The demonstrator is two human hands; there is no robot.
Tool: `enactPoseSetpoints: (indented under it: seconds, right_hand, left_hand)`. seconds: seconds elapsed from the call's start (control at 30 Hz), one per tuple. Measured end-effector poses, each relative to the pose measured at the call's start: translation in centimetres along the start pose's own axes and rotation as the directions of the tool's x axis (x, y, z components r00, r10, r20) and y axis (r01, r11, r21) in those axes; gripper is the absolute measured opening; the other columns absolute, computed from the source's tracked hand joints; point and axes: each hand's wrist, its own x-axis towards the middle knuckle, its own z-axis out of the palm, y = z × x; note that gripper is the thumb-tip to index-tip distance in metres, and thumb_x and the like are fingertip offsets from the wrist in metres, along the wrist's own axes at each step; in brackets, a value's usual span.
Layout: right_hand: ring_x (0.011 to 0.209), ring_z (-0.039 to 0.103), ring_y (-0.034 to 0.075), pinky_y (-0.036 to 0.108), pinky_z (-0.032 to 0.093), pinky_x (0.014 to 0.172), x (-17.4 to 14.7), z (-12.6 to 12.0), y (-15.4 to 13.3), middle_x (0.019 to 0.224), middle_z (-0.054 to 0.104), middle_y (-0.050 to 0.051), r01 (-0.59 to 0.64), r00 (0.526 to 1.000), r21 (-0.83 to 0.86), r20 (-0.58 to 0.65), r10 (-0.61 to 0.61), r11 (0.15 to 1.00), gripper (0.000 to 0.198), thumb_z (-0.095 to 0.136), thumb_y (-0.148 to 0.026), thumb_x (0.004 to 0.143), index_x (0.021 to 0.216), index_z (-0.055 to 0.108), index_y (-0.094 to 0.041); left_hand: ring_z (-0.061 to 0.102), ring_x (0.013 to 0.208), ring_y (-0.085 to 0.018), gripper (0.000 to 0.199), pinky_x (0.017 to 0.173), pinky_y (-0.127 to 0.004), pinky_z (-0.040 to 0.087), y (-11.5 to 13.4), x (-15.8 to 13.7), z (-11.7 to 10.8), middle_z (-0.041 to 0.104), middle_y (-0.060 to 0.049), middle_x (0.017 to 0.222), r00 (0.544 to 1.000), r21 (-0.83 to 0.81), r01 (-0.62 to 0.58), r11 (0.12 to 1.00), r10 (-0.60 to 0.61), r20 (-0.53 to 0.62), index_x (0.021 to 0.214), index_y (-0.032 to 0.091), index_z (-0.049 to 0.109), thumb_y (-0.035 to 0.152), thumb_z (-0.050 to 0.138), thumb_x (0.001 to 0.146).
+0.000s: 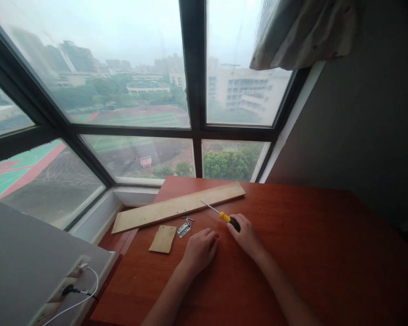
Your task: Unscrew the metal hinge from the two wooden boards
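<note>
My right hand (246, 233) is closed around the black handle of a screwdriver (224, 216) with a yellow collar. Its metal shaft points up and left, the tip appearing over the board. Beside it my left hand (201, 248) rests on the tabletop, fingers curled in and nothing visible in them. Just left of that hand lie a silver hinge (183, 230) and several screws (189, 220). A small square wooden piece (162, 239) with two holes along its top edge lies farther left. Behind these, a long pale wooden board (177, 206) lies slantwise, with small holes near its front edge.
The reddish-brown table (292, 253) stands against large windows with a dark frame (197, 90). The board's left end reaches past the table's left edge. Lower left, a white cable (97, 283) and a black plug (68, 290) sit in wall sockets. A curtain (306, 36) hangs upper right.
</note>
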Motion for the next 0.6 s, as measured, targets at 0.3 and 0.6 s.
enactPoseSetpoints:
  seconds: [0.3,0.6]
  right_hand:
    - [0.094,0.056,0.023,0.036,0.046,0.088,3.4,3.5,-0.7,0.096,0.063,0.007,0.093,0.995,-0.05,0.045,-0.091,0.994,0.022,0.056,-0.027,0.083,0.102,0.065,-0.02]
    - [0.096,0.053,0.023,0.035,0.044,0.088,4.9,4.9,-2.2,0.097,0.063,0.006,0.17,0.982,-0.107,0.105,-0.159,0.98,0.022,0.059,-0.027,0.081,0.101,0.067,-0.023]
  left_hand:
    - [0.059,0.075,-0.017,0.018,0.064,-0.026,0.043,-0.1,-0.3,0.4,0.062,-0.004,0.083,0.999,-0.038,-0.038,0.999,0.038,-0.013,0.082,0.022,0.06,0.023,0.044,0.09]
    - [0.06,0.081,-0.018,0.017,0.069,-0.027,0.045,-0.3,-0.2,0.6,0.064,-0.004,0.088,0.999,-0.096,-0.033,0.995,0.03,-0.028,0.082,0.022,0.06,0.021,0.045,0.089]
